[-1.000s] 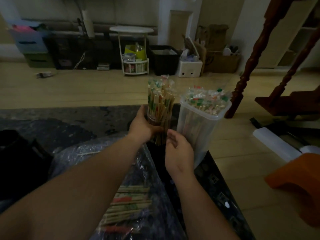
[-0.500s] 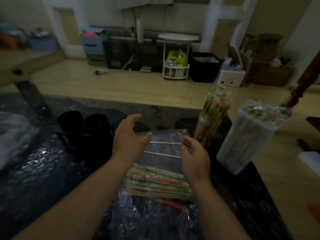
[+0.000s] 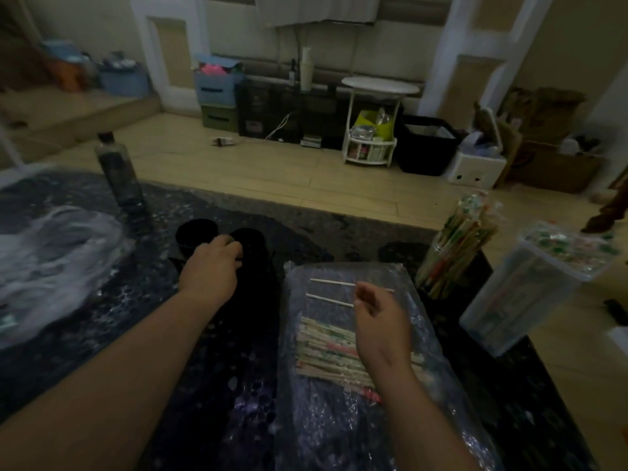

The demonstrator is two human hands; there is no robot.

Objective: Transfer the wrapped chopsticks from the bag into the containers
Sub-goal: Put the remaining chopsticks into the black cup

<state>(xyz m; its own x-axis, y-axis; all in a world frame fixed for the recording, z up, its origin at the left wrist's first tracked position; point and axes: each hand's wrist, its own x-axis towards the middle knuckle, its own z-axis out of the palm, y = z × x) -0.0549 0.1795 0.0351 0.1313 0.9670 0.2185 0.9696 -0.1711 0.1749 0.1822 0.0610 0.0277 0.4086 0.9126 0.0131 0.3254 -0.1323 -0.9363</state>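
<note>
A clear plastic bag (image 3: 339, 277) lies on the dark table with a stack of wrapped chopsticks (image 3: 326, 348) inside and two thin white sticks (image 3: 331, 283) near its far end. My right hand (image 3: 380, 321) hovers over the bag with its fingers loosely curled, holding nothing. My left hand (image 3: 210, 270) reaches to two black containers (image 3: 195, 237) left of the bag, and its fingers curl over the rim of the right one (image 3: 255, 243). At the right, a glass cup (image 3: 455, 246) and a clear plastic container (image 3: 530, 294) stand packed with wrapped chopsticks.
A dark bottle (image 3: 119, 171) stands at the table's far left. Crumpled clear plastic (image 3: 51, 253) lies at the left side. The table's far edge (image 3: 339, 219) runs behind the black containers, and the right edge is close to the plastic container. Boxes and a white cart line the far wall.
My left hand let go of the glass cup, crossed over the bag and reached left to the black containers. My right hand came back above the bag. The view swung left.
</note>
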